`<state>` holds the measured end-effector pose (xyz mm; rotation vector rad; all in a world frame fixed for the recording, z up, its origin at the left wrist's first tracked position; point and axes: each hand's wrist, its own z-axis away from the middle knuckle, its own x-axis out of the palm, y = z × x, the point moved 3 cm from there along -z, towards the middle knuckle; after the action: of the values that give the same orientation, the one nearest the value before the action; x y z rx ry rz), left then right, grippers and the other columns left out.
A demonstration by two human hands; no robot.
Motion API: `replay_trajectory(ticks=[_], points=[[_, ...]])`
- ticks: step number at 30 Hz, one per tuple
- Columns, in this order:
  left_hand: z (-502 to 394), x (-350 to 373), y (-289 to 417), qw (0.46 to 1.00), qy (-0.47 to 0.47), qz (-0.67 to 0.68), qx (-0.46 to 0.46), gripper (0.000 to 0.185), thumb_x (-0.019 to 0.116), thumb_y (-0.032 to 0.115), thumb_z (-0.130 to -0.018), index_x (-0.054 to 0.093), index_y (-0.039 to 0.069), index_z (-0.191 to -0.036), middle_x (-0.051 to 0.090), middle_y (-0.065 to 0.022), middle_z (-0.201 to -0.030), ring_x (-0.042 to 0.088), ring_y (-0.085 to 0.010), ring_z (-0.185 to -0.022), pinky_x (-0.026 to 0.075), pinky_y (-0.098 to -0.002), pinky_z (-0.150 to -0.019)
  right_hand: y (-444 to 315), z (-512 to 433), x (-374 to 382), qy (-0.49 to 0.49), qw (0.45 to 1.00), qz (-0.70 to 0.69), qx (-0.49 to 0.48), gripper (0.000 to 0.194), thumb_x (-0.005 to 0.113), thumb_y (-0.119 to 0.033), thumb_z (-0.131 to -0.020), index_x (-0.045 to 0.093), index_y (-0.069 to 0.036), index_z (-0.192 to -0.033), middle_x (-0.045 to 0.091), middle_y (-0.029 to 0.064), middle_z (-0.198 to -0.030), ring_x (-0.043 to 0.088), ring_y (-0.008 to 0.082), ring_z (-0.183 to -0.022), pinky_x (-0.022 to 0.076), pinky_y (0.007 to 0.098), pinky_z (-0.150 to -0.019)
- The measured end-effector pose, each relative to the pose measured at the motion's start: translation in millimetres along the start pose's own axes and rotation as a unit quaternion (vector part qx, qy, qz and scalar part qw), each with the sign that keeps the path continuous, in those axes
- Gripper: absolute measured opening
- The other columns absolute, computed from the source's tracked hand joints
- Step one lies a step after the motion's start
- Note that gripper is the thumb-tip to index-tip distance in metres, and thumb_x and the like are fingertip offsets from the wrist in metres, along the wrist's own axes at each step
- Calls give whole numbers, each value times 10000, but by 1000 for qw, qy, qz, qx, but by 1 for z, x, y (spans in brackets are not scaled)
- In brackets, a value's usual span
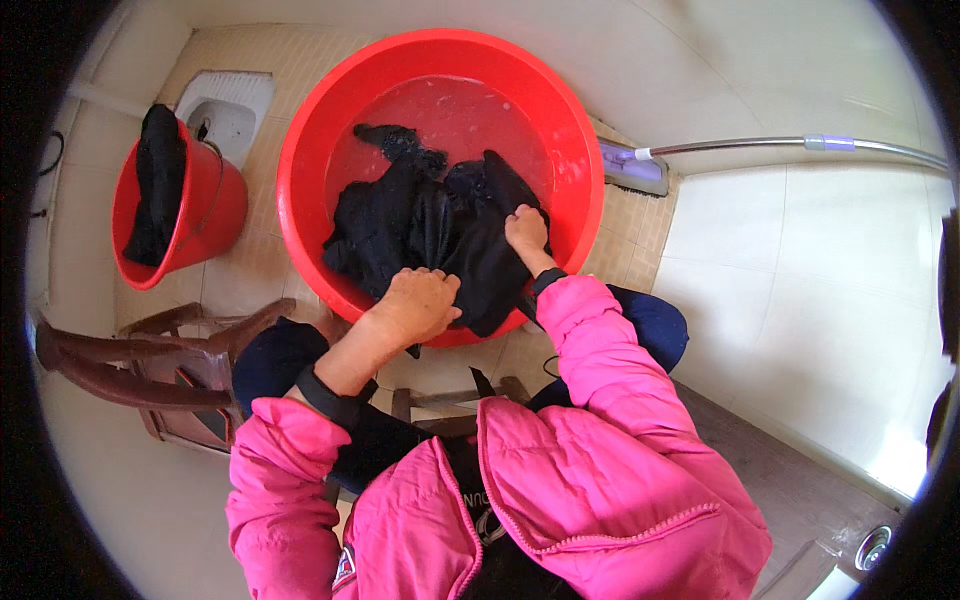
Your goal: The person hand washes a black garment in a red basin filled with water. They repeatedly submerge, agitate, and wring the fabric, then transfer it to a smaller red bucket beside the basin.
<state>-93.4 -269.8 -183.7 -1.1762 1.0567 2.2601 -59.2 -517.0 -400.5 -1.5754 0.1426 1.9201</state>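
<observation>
A large round red plastic basin (307, 135) stands before me on the tiled floor, with shallow water in it. Dark wet cloth, likely a garment (382, 217), lies bunched across its near half and partly in the water. My left hand (421, 304) grips a fold of this cloth over the basin's near rim. Further right, my right hand (527, 229) is closed on another part of the same cloth. Part of the cloth hangs over the near rim between my hands. My fingertips are partly hidden by the hands themselves.
A tilted red bucket (217, 206) with dark cloth (156, 187) over its rim is at left, before a squat toilet (225, 105). A brown wooden chair (180, 367) stands left of my knee. A flat mop (637, 169) lies right of the basin, by the tiled wall (757, 262).
</observation>
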Motion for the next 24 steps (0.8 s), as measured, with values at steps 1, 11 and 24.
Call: replay_trajectory(ticks=[1,11,24], points=[[1,1,-5,1000,0,-10,-13,380,652,346,-810,598,35,-1022,649,-150,-947,640,-332,-894,508,-442,-778,12,-7,2,4,1000,-25,3,240,646,-270,-790,647,-36,-842,625,129,-836,604,289,-844,487,403,-795],[8,65,-85,953,-67,0,-297,1108,697,640,-680,198,47,-1472,307,-203,-1472,486,-386,-1206,431,-538,-920,-22,-19,-120,-128,581,-797,103,332,433,-146,-940,552,49,-1180,583,184,-1232,530,321,-1163,368,456,-1067],[-33,152,-170,890,113,134,-420,392,641,249,-741,638,30,-1065,650,-214,-1015,640,-365,-952,499,-464,-809,-100,33,-370,58,595,-802,12,328,370,-118,-972,525,59,-1200,553,189,-1270,488,299,-1219,289,455,-1123]])
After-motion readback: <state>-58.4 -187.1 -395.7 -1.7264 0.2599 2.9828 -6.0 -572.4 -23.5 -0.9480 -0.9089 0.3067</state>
